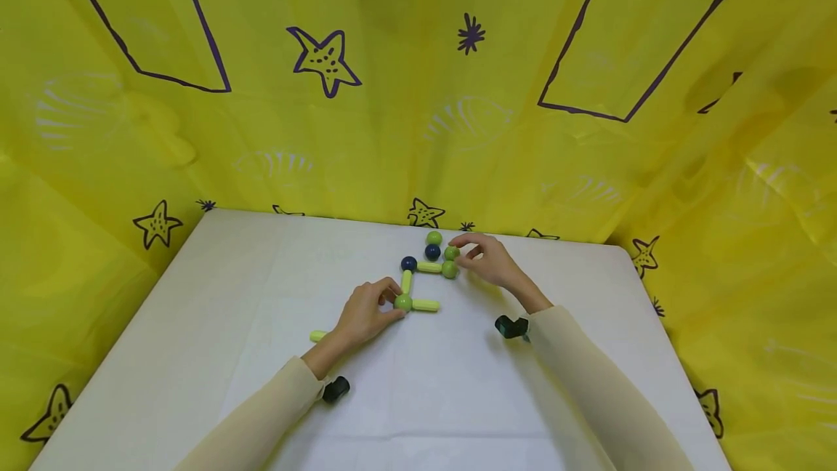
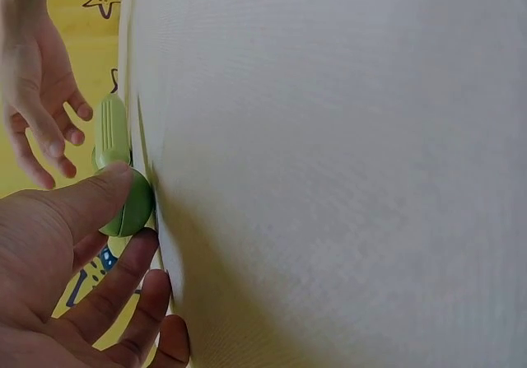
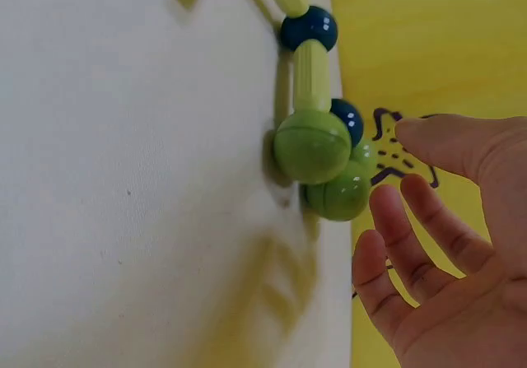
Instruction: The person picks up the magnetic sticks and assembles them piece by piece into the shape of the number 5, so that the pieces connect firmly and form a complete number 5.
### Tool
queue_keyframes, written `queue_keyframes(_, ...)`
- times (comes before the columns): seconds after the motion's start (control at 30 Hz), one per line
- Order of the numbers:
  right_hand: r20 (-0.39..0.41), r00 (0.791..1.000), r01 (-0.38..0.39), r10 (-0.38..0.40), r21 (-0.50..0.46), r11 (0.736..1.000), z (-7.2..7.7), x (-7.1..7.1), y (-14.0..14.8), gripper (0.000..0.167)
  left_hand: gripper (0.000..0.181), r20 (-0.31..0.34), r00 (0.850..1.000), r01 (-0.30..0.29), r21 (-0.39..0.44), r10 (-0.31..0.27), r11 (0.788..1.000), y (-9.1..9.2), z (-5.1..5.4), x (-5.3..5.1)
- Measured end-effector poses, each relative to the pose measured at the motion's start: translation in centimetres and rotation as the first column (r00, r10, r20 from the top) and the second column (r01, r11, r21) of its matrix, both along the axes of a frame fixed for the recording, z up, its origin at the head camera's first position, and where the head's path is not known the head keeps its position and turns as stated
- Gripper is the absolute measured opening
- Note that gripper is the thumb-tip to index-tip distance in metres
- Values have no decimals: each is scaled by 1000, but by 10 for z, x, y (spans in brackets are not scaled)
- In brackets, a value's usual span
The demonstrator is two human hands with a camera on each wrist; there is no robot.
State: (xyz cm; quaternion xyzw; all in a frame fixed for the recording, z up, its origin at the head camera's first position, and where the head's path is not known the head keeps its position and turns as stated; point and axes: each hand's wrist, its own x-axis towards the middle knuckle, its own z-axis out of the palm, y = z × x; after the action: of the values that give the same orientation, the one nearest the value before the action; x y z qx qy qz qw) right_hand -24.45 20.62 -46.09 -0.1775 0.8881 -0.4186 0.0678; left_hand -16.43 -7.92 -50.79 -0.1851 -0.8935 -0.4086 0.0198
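White tabletop (image 1: 471, 384), matte, backed and flanked by creased yellow sheeting (image 1: 386, 129) with purple starfish prints (image 1: 325, 62). Toward the far edge, a bracket-shaped chain: three ridged pale-green rods (image 1: 426, 305), glossy, seamed green corner ball (image 1: 403, 303), dark-blue ball (image 1: 408, 264), green end ball (image 1: 449, 270). Pinched at the corner ball between thumb and fingers of the left hand (image 1: 368, 310). Near the end ball, separate dark-blue ball (image 1: 432, 252), two green balls (image 1: 434, 238). Beside these, right hand (image 1: 487, 260), fingers spread, gripping nothing. By the left wrist, another pale-green rod (image 1: 317, 336), partly hidden.
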Motion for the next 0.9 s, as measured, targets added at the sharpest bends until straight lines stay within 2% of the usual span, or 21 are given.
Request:
queue_keyframes(0.2, 39, 997, 71, -73, 47, 996, -13, -13, 0, 29, 26, -1, 1000, 0, 11, 0, 1000, 0, 1, 0)
queue_keyframes(0.4, 36, 998, 57, -60, 79, 995, -22, -19, 1, 31, 27, 10, 1000, 0, -1, 0, 1000, 0, 2, 1)
queue_keyframes(0.9, 19, 998, 52, -53, 31, 998, -33, -24, 2, 29, 27, 30, 999, -14, -2, 14, 1000, 0, 1, 0)
